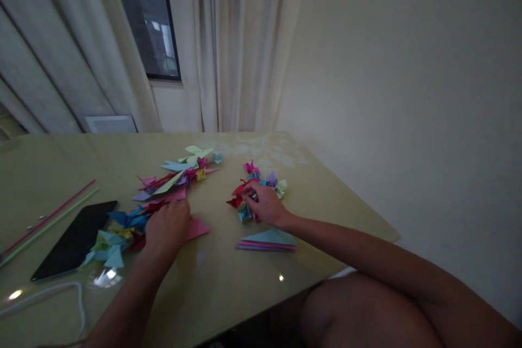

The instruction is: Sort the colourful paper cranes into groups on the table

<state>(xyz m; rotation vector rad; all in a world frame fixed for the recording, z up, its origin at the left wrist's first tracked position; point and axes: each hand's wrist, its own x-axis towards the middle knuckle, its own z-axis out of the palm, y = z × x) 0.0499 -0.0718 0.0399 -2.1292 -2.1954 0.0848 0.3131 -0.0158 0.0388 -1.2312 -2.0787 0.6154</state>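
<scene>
My left hand (168, 227) lies knuckles up on a pink folded paper (197, 228), beside a long heap of coloured folded paper pieces (163, 187); its fingers curl down and are hidden. My right hand (265, 204) rests on a smaller pile of folded paper figures (261, 185), fingers pinched at a red piece (236, 198). A flat stack of folded triangles (267, 240), blue on top and pink and purple under it, lies just in front of my right wrist.
A dark phone or tablet (75, 239) lies at the left on the glossy table (228, 288). Pink and green straws (49, 217) lie beyond it, and a white cable (53, 291) near the front edge. Curtains, a window and a wall stand behind.
</scene>
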